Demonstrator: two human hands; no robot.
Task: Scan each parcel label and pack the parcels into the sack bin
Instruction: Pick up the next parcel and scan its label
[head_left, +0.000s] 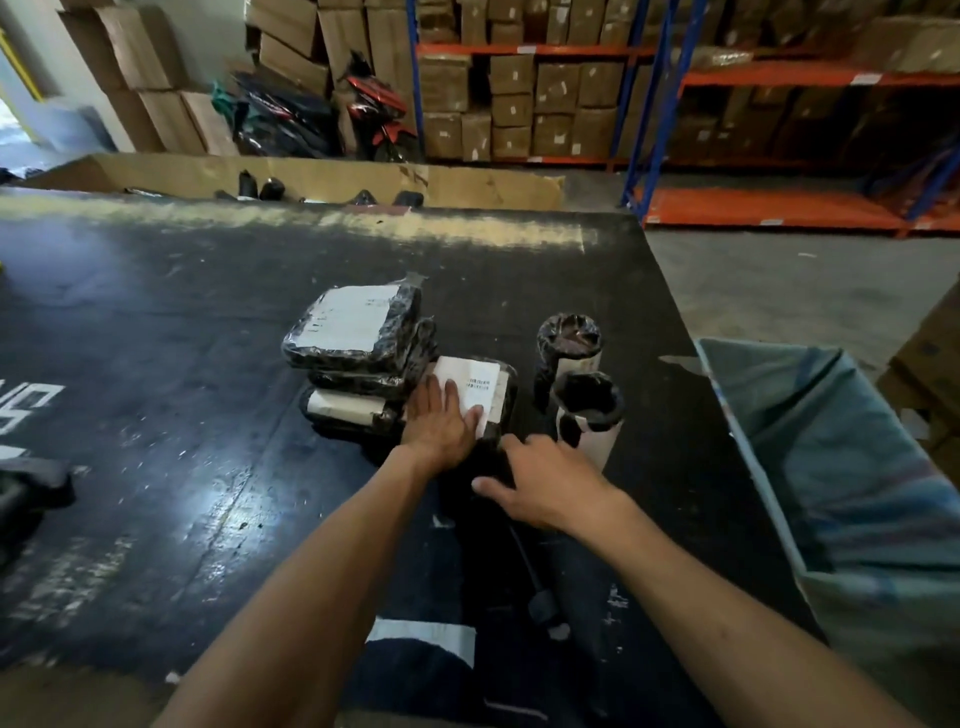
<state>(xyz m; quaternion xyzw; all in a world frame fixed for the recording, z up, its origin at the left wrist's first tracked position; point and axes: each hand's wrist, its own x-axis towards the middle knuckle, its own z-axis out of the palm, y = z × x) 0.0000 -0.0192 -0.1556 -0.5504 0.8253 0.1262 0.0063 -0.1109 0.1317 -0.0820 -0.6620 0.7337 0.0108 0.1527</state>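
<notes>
Your left hand (439, 422) lies flat and open, palm down, on the near left part of the small black plastic-wrapped parcel with a white label (480, 395); the fingertips cover the label's near corner, and the printed lines sit just beyond and to the right of them. Your right hand (545, 483) hovers at the parcel's near right edge, fingers loosely curled and thumb out to the left, gripping nothing that shows; whether it touches the wrap you cannot tell.

Just left of your left hand, touching the parcel's side, stands the stack of flat black-wrapped parcels with white labels (358, 338). Just beyond your right hand stand two upright black-capped white tube parcels (587, 410), one behind the other.

Well to the right of your right hand, off the edge of the dark scuffed worktop (156, 364), is the grey-blue sack bin (831, 457), its mouth open. Near your right forearm, a thin black cord with a plug end (543, 605) lies on the worktop.
</notes>
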